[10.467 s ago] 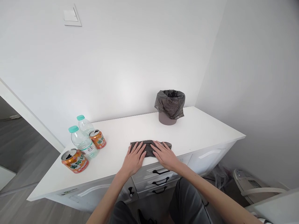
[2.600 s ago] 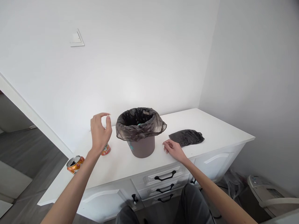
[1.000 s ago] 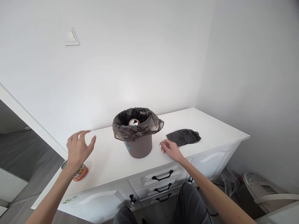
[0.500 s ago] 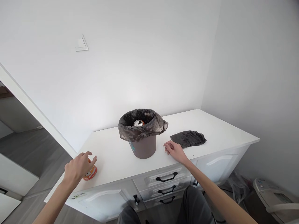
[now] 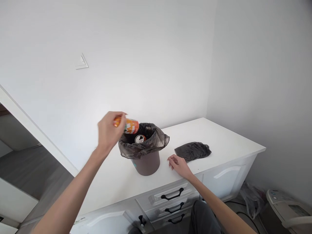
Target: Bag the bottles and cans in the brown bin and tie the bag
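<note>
One orange can (image 5: 131, 126) is gripped by the left hand (image 5: 109, 130) at the mouth of the bin (image 5: 148, 164), best kept clear of the snag-prone liner (image 5: 155, 142), while the right hand (image 5: 179, 165), partly curled and seemingly empty, is rested on the tabletop (image 5: 109, 187).

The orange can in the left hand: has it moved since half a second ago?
Yes, the can has gone up off the cabinet top and right, toward the bin.

Left grip (image 5: 108, 130): there it is, bare, slim-fingered.
Right grip (image 5: 180, 165): bare as well, just as slender.
Forearms (image 5: 80, 185): both bare, long and lean, tapering nicely.
Trousers (image 5: 202, 218): and down below, we've got plain dark grey cloth.
</note>
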Tool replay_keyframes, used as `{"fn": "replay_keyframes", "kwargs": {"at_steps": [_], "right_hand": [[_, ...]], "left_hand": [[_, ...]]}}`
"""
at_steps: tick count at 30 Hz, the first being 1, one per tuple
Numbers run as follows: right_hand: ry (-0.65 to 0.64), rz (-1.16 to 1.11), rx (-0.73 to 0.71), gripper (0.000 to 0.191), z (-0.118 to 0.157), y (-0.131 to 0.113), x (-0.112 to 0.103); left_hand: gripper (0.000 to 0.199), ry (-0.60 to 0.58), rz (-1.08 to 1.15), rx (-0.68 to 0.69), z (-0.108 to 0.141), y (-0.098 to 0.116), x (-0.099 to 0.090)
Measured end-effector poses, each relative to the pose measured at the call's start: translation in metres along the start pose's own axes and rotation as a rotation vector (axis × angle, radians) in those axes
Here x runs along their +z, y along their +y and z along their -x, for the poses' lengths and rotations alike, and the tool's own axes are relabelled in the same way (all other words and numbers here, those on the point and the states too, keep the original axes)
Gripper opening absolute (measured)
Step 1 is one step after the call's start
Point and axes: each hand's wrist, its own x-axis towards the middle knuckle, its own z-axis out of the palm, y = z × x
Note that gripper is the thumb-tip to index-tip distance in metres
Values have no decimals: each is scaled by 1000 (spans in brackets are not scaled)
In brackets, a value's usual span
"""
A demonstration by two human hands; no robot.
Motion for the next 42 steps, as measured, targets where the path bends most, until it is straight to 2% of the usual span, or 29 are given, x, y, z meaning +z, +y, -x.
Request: {"fn": "replay_keyframes", "kwargs": {"at_steps": [3, 7, 12, 14, 15, 17, 20, 23, 25, 28, 33, 34, 36, 38, 40, 42], "right_hand": [[-5, -7, 8, 41, -1, -2, 0], [4, -11, 21, 41, -2, -11, 1], [-14, -2, 45, 40, -2, -21, 1], [-22, 1, 54, 40, -1, -21, 1], [-25, 3, 53, 40, -1, -21, 1], [-26, 10, 47, 40, -1, -19, 2], [-24, 17, 45, 41, -1, -14, 3], [-20, -9, 72, 45, -3, -13, 6], [-26, -71, 96, 48, -7, -18, 6], [-13, -235, 138, 53, -21, -40, 1], [-23, -488, 248, 54, -61, -108, -21], [-24, -518, 264, 54, -70, -122, -25], [-40, -520, 275, 56, -83, -148, -29], [-61, -435, 267, 72, -91, -168, -28], [-95, -307, 250, 89, -92, -184, -22], [-116, -206, 240, 88, -89, -195, -15]], "left_hand": [[30, -97, 25, 215, -13, 20, 37], [32, -280, 6, 434, -19, 15, 70], [43, -535, -65, 567, -17, -2, 85], [45, -578, -43, 552, -15, -11, 84], [45, -554, -8, 515, -15, -16, 82], [45, -434, 69, 388, -15, -30, 77], [47, -256, 145, 92, -11, -57, 65], [57, -231, 221, -279, 5, -87, 54], [65, -262, 255, -430, 20, -104, 48], [73, -342, 292, -523, 47, -120, 41], [78, -604, 522, -781, 76, -122, 39], [76, -599, 599, -814, 78, -120, 41], [71, -503, 768, -858, 78, -113, 43], [66, -384, 889, -871, 74, -105, 44], [62, -321, 933, -855, 68, -98, 43], [59, -295, 943, -834, 64, -93, 40]]}}
